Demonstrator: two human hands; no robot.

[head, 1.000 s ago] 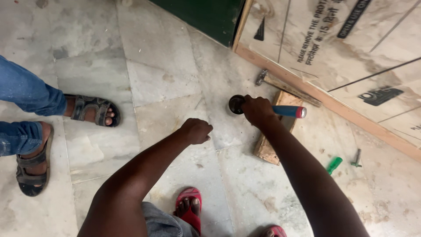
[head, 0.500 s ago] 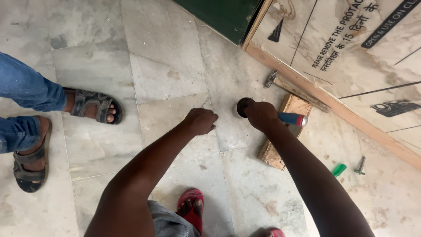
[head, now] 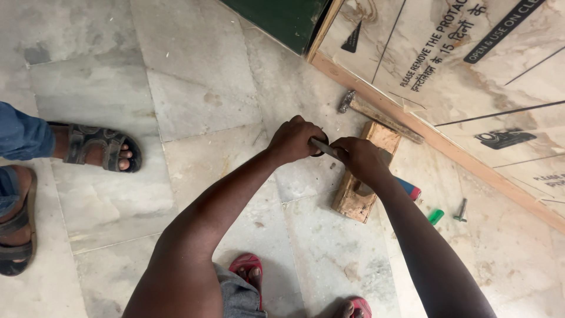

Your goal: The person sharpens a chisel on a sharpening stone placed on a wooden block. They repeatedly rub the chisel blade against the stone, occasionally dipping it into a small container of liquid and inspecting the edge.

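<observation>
At the far left of the frame a second person's feet stood on the marble floor (head: 194,88), one grey sandal (head: 97,146) at mid-left and another sandal (head: 16,232) lower down at the edge, with blue trouser cuffs above them. Toward the centre, the left hand (head: 296,140) was curled into a closed grip around one end of a thin grey metal bar (head: 325,148), with a dark round part just visible behind its knuckles. Immediately to the right, almost touching it, the right hand (head: 360,159) was closed over the other end of the same bar and over the body of a tool whose blue and red handle (head: 408,189) poked out beneath the wrist; what the tool was could not be told. Both hands hovered above a worn wooden block (head: 356,200) lying on the floor. Just above the block, a hammer (head: 376,113) lay along the base of a wooden frame (head: 459,154) that ran diagonally across the upper right. Lower right, a small green piece (head: 435,217) and a bolt (head: 461,209) lay near each other on the floor. At the bottom centre, the person's own red sandal (head: 250,272) showed between the arms.
</observation>
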